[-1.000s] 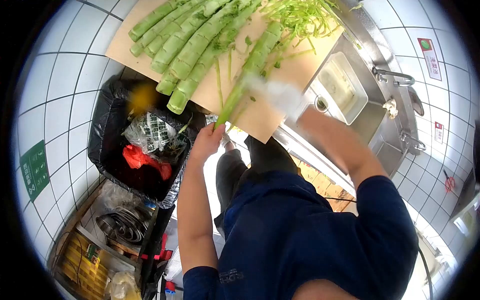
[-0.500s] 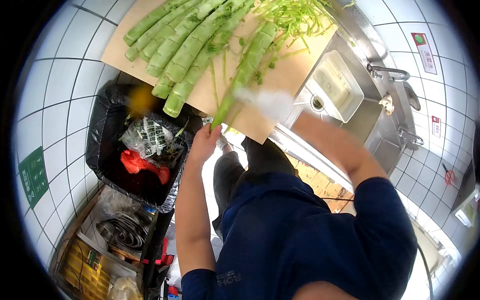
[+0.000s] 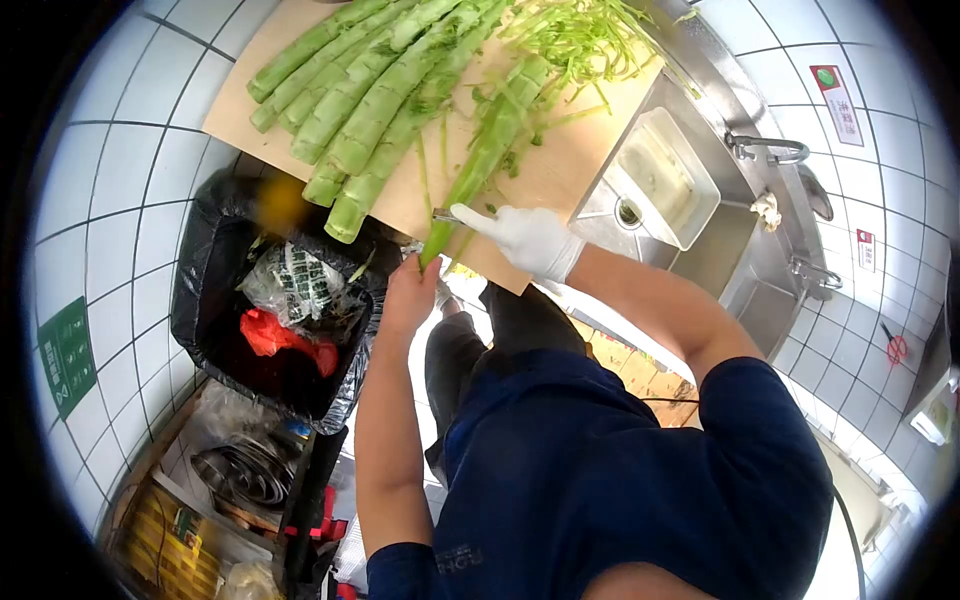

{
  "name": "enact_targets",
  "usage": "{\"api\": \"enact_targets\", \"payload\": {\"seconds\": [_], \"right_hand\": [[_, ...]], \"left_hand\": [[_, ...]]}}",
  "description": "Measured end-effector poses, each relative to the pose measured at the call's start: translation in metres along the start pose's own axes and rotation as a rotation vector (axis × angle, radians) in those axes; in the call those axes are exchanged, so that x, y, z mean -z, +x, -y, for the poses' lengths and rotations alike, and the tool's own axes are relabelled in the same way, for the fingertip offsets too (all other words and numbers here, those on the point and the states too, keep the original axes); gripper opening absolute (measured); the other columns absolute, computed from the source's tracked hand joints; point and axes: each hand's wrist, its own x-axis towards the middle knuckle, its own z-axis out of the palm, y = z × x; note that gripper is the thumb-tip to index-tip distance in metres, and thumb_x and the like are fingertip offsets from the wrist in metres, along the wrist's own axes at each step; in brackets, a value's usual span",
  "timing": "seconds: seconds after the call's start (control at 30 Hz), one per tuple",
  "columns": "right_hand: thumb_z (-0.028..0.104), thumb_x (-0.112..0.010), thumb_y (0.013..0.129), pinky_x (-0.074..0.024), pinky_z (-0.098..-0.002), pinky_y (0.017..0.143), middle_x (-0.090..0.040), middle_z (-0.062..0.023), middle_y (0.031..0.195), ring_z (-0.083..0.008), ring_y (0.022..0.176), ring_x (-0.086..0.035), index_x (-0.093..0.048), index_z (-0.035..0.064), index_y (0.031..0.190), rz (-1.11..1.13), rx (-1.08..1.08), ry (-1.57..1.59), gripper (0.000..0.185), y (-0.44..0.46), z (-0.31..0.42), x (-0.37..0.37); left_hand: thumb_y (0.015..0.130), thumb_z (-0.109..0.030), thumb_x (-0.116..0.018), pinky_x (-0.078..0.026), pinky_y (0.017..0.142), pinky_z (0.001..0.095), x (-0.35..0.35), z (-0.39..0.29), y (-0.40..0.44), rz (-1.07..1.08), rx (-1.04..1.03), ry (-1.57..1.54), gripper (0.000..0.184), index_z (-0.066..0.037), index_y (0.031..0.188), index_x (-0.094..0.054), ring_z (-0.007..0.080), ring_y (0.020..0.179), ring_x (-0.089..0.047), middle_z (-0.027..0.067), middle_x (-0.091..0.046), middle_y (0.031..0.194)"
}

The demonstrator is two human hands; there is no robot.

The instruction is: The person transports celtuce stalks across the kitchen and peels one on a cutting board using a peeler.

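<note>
My left hand point(image 3: 411, 292) is bare and closed around the near end of a celtuce stalk point(image 3: 483, 160), which slants away over the cutting board point(image 3: 560, 190). My right hand point(image 3: 530, 240), in a white glove, grips a peeler point(image 3: 444, 215). Only the peeler's small metal head shows, lying against the stalk just above my left hand; the glove hides its handle. Several thick green celtuce stalks point(image 3: 375, 115) lie side by side on the board's left part. Thin leafy trimmings point(image 3: 580, 40) are heaped at the far right, with scraps around the stalk.
Below the board's left edge stands a bin point(image 3: 215, 330) lined with a black bag, with plastic and a red bag inside. To the right is a steel sink point(image 3: 735, 240) holding a white basin point(image 3: 665, 180), with taps point(image 3: 770, 148) by the tiled wall. A shelf with pans point(image 3: 240, 470) sits lower left.
My right hand, blurred before, has moved a little left and down, and the peeler now shows sharply on the stalk. My left hand keeps its hold on the stalk's end.
</note>
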Motion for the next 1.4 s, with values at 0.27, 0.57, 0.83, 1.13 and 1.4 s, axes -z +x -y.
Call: {"api": "enact_targets", "payload": {"seconds": [0.27, 0.57, 0.83, 1.13, 1.4], "right_hand": [[0.009, -0.044, 0.105, -0.0597, -0.0418, 0.067, -0.073, -0.02, 0.101, -0.0309, 0.081, -0.074, -0.04, 0.0218, 0.158, -0.388, -0.461, -0.342, 0.055, 0.036, -0.206, 0.111], [0.003, -0.051, 0.096, -0.0526, -0.0442, 0.057, -0.058, -0.017, 0.081, -0.0329, 0.065, -0.064, -0.029, 0.0371, 0.163, -0.06, -0.033, -0.071, 0.078, 0.007, -0.056, 0.02], [0.009, -0.05, 0.101, -0.0556, -0.0399, 0.06, -0.07, -0.016, 0.089, -0.0266, 0.069, -0.068, -0.035, 0.0218, 0.159, -0.211, -0.453, 0.046, 0.062, 0.043, -0.176, 0.09], [-0.004, -0.045, 0.096, -0.0535, -0.0447, 0.057, -0.06, -0.0115, 0.077, -0.0306, 0.065, -0.065, -0.032, 0.0339, 0.161, -0.09, -0.098, -0.141, 0.076, 0.016, -0.109, 0.062], [0.009, -0.049, 0.102, -0.0611, -0.0418, 0.076, -0.074, -0.0192, 0.099, -0.0317, 0.085, -0.074, -0.046, 0.0202, 0.15, -0.145, -0.499, -0.177, 0.049, 0.035, -0.216, 0.102]], "left_hand": [[0.101, -0.027, -0.064, -0.051, 0.083, 0.0568, -0.006, 0.008, -0.002, -0.039, -0.063, 0.051, 0.035, 0.008, 0.099, -0.062, 0.0537, 0.094, -0.064, 0.0345, -0.068, 0.095], [0.101, -0.029, -0.063, -0.05, 0.085, 0.0587, -0.001, 0.003, -0.003, -0.033, 0.011, 0.098, 0.036, 0.007, 0.105, -0.061, 0.054, 0.096, -0.064, 0.035, -0.067, 0.097], [0.101, -0.03, -0.064, -0.051, 0.079, 0.06, -0.006, 0.011, -0.006, -0.076, -0.059, 0.132, 0.036, 0.006, 0.098, -0.059, 0.055, 0.09, -0.064, 0.0346, -0.067, 0.09], [0.102, -0.034, -0.063, -0.051, 0.075, 0.0606, -0.003, 0.006, -0.011, -0.059, 0.018, 0.182, 0.039, 0.005, 0.096, -0.058, 0.0547, 0.087, -0.065, 0.0341, -0.067, 0.087], [0.101, -0.032, -0.064, -0.051, 0.076, 0.0594, -0.009, 0.011, -0.019, -0.054, 0.002, 0.188, 0.038, 0.005, 0.098, -0.058, 0.0548, 0.088, -0.065, 0.0343, -0.067, 0.089]]}}
